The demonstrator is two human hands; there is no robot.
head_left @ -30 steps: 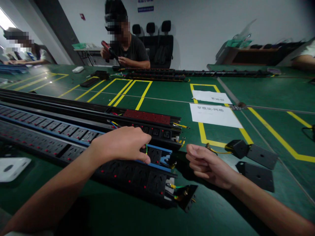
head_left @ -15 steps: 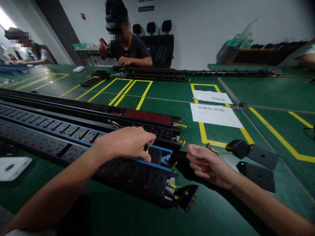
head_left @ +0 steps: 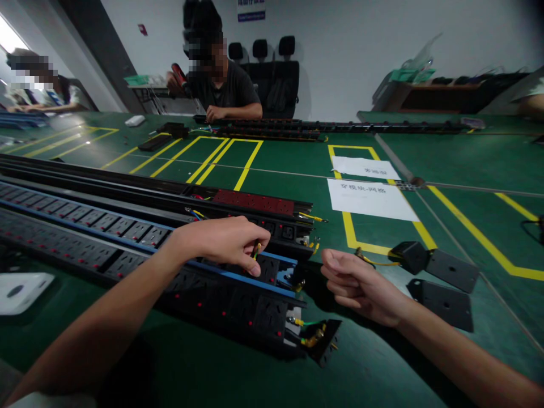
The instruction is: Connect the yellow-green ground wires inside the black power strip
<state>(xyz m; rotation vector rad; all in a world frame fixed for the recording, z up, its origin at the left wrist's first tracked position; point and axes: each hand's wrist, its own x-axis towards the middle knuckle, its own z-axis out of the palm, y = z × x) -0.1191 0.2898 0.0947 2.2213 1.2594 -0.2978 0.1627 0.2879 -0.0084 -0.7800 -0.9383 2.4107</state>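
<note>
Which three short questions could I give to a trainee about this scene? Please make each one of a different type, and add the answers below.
1. Fill the gap: a thin ___ shows between the thumb and index finger of the left hand.
2. True or false: the red block lies on the far side of the blue rail.
3. Count: how many white sheets lie on the table inside or across the yellow outline?

Key: 1. wire; 2. true; 3. two.
</note>
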